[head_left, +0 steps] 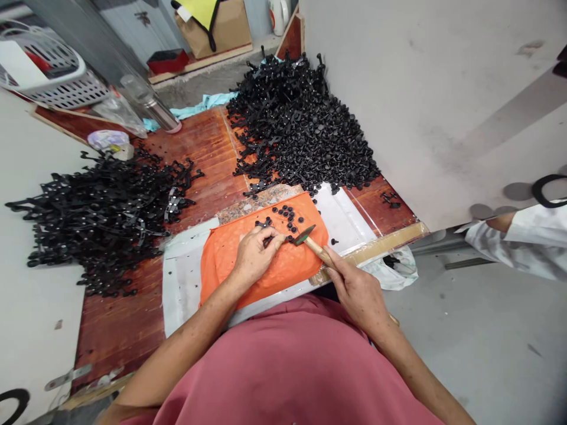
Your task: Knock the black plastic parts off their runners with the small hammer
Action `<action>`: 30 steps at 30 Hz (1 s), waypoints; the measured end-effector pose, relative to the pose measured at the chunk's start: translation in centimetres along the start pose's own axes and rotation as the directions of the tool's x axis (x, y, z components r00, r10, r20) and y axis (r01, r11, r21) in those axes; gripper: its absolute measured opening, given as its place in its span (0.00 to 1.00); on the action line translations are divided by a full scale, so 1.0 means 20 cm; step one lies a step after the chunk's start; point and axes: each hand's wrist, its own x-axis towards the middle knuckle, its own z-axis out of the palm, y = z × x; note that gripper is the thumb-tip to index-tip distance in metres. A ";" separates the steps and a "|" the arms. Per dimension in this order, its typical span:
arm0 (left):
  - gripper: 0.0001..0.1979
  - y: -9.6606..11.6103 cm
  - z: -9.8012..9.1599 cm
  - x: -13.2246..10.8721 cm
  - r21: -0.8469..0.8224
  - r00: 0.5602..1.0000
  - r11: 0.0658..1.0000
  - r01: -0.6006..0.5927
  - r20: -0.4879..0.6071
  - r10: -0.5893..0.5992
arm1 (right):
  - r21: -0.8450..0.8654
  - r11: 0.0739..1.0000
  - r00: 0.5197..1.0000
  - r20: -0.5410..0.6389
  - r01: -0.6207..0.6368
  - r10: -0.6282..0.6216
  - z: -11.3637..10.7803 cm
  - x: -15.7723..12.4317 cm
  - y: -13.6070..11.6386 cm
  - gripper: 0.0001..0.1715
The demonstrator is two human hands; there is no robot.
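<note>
My left hand (257, 252) pinches a small black jointed plastic part (267, 241) over an orange cloth (225, 260). My right hand (357, 289) is wrapped round the wooden handle of a small hammer (319, 252). The hammer's dark head rests or hovers just right of the left fingertips; I cannot tell whether it touches the part. Several loose round black caps (290, 217) lie on the cloth beyond the hammer head. Under the cloth is a white sheet (179, 295), and a speckled stone slab (252, 200) shows at its far edge.
Black jointed parts form a heap (106, 212) on the left of the red-brown table (199, 141). A larger heap (305, 124) of parts and caps stands at the back right. Behind are a steel flask (159, 112) and a white basket (66, 88). A person's sleeve (522, 242) shows at right.
</note>
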 end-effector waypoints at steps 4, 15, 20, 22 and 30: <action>0.11 0.00 0.01 -0.01 0.013 1.000 1.000 -0.002 -0.010 0.002 | -0.005 1.000 1.000 0.002 0.002 -0.002 0.01 0.00 0.00 0.29; 0.10 0.01 0.02 0.00 0.070 1.000 0.997 0.012 0.001 -0.012 | 0.001 1.000 1.000 0.009 -0.006 0.006 -0.01 0.00 -0.01 0.29; 0.10 0.01 -0.01 0.02 0.107 0.999 0.994 -0.016 0.035 0.012 | -0.004 1.000 1.000 0.012 -0.010 0.010 0.00 0.00 -0.01 0.29; 0.11 0.02 -0.02 0.04 0.092 0.998 0.996 0.002 0.057 -0.007 | -0.002 1.000 1.000 0.009 -0.009 0.009 0.00 0.00 -0.01 0.29; 0.10 0.01 -0.04 0.05 0.040 0.990 0.999 0.025 0.141 -0.030 | -0.001 1.000 1.000 0.014 -0.018 0.018 -0.01 0.00 -0.01 0.29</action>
